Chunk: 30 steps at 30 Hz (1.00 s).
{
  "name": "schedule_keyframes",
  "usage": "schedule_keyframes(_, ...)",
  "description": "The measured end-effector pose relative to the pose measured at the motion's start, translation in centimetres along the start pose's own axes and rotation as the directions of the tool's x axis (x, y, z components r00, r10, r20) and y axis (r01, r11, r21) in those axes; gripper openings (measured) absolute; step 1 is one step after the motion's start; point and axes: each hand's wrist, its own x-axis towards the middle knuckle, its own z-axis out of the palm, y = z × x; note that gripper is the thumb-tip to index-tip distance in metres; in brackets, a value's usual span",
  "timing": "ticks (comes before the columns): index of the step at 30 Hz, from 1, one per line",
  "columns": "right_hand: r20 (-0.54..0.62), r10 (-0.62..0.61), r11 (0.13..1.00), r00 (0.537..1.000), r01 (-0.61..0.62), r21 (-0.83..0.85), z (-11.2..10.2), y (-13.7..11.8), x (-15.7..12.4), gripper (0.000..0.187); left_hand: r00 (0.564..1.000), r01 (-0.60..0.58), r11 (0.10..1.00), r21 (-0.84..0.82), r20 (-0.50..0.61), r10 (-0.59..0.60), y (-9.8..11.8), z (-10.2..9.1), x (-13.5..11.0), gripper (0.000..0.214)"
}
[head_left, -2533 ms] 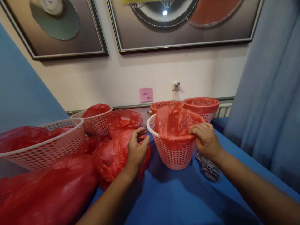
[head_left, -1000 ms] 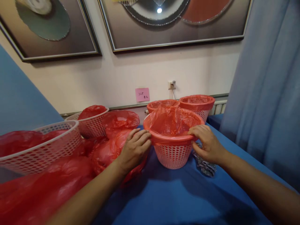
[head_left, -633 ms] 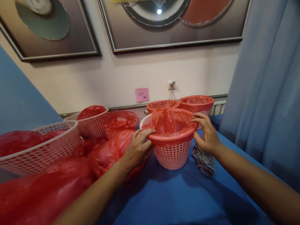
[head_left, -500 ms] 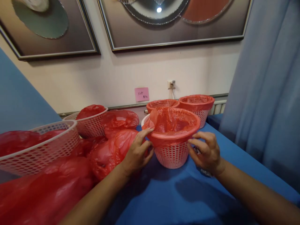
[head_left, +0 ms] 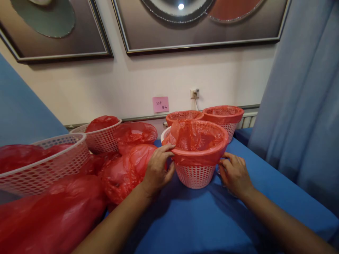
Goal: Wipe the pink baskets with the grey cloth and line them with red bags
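My left hand (head_left: 158,171) is at the near left of a white basket (head_left: 196,176), its fingertips on the red bag (head_left: 200,155) at the rim and its thumb held apart below; I cannot tell whether it grips the plastic. My right hand (head_left: 235,175) is at the basket's right side, fingers curled just under the bag's overhang, and whether they pinch anything I cannot tell either. The basket stands upright on the blue cloth (head_left: 196,222), between my hands. The bag lines it and folds over most of the rim, leaving the far left edge bare and white. Beyond it, on the far side, stand two lined baskets (head_left: 230,129). To my left lie a crumpled red bundle (head_left: 127,169) and, nearer, a large red bag (head_left: 53,215); a wide white basket (head_left: 76,155) stands just past that.
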Motion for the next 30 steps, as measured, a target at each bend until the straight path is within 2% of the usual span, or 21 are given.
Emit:
schedule_keyframes(2,-0.033,0.026,0.999,0.999,-0.025,0.033,-1.0,-0.9,0.0,0.017,1.000,0.018,1.000,-0.004,-0.020,-0.018,0.2,0.1,0.1,0.027)
schedule_keyframes(5,-0.135,-0.079,0.980,0.988,0.101,0.171,-2.9,-4.0,2.2,0.034,0.998,0.043,0.999,-0.004,-0.056,-0.043,0.7,0.6,0.4,0.022)
schedule_keyframes(6,-0.130,-0.130,0.964,0.983,0.156,0.215,-3.4,-5.2,3.4,0.040,0.996,0.050,0.999,-0.004,-0.070,-0.050,1.0,0.7,0.6,0.020)
schedule_keyframes(8,-0.030,-0.152,0.953,0.988,0.154,0.261,-3.6,-7.4,5.8,0.047,0.993,0.064,0.998,0.000,-0.097,-0.064,1.9,1.1,0.8,0.017)
schedule_keyframes(11,0.029,-0.137,0.963,0.990,0.126,0.239,-2.2,-8.7,8.6,0.038,0.993,0.072,0.997,-0.018,-0.093,-0.074,3.4,1.1,1.0,0.019)
schedule_keyframes(15,0.025,-0.138,0.951,0.990,0.125,0.283,-0.4,-6.1,9.2,0.026,0.989,0.105,0.987,-0.124,-0.089,-0.117,4.2,-0.4,0.9,0.026)
schedule_keyframes(18,0.000,-0.112,0.930,0.994,0.104,0.352,-0.3,-2.9,8.5,0.027,0.976,0.159,0.982,-0.098,-0.134,-0.171,3.2,-2.1,1.1,0.024)
schedule_keyframes(21,-0.015,-0.051,0.925,0.999,0.053,0.375,-1.0,-0.7,8.2,0.029,0.975,0.186,0.980,-0.076,-0.112,-0.194,1.6,-3.1,2.3,0.024)
schedule_keyframes(24,0.009,-0.041,0.922,0.999,0.035,0.386,-1.8,-0.7,8.5,0.031,0.990,0.136,0.983,-0.120,-0.004,-0.138,0.3,-3.0,4.7,0.033)
schedule_keyframes(26,0.075,-0.093,0.914,0.993,0.056,0.402,-2.3,-1.8,8.8,0.031,0.990,0.070,0.985,-0.157,0.132,-0.050,-0.3,-2.5,6.9,0.045)
schedule_keyframes(27,0.113,-0.129,0.910,0.985,0.072,0.408,-2.4,-2.4,8.9,0.030,0.976,0.033,0.984,-0.177,0.218,0.006,-0.4,-2.2,8.1,0.053)
schedule_keyframes(28,0.142,-0.158,0.908,0.977,0.087,0.409,-2.5,-2.9,9.0,0.027,0.943,-0.006,0.980,-0.198,0.326,0.071,-0.6,-1.9,9.3,0.062)
schedule_keyframes(30,0.148,-0.179,0.910,0.973,0.107,0.400,-2.4,-3.7,8.9,0.019,0.831,-0.057,0.974,-0.221,0.531,0.169,-0.7,-1.3,11.5,0.076)
